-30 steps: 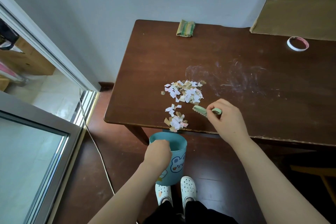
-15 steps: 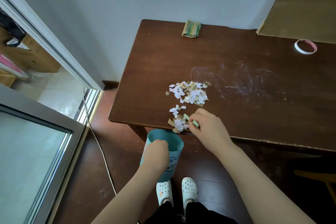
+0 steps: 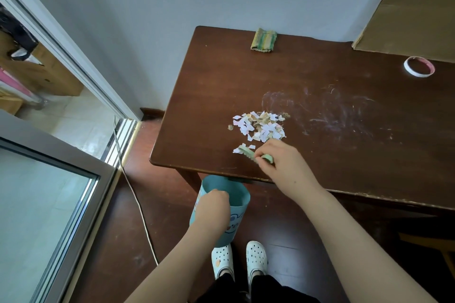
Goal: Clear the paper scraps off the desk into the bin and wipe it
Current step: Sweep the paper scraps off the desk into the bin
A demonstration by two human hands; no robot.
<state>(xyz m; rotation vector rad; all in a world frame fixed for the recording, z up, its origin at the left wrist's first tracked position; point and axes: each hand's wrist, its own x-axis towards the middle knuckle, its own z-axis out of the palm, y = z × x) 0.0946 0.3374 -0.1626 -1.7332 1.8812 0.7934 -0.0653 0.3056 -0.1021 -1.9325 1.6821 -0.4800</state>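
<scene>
A pile of white and tan paper scraps (image 3: 260, 125) lies on the dark wooden desk (image 3: 320, 96), with a few more scraps (image 3: 240, 148) just in front of it. My right hand (image 3: 283, 165) grips a small green brush (image 3: 248, 153) whose head rests among those front scraps. My left hand (image 3: 213, 206) holds the rim of a teal bin (image 3: 236, 198) below the desk's front edge. A folded green-yellow cloth (image 3: 264, 40) lies at the desk's back edge.
A roll of tape (image 3: 419, 66) sits at the back right, beside a cardboard sheet (image 3: 413, 7) that leans on the wall. Chalky smears (image 3: 332, 110) mark the desk right of the pile. A white cable (image 3: 138, 204) runs along the floor by the sliding door (image 3: 61, 204).
The small heap of scraps at the desk's front edge is gone. My right hand has moved the brush back up to the few scraps below the main pile. The bin stays under the edge.
</scene>
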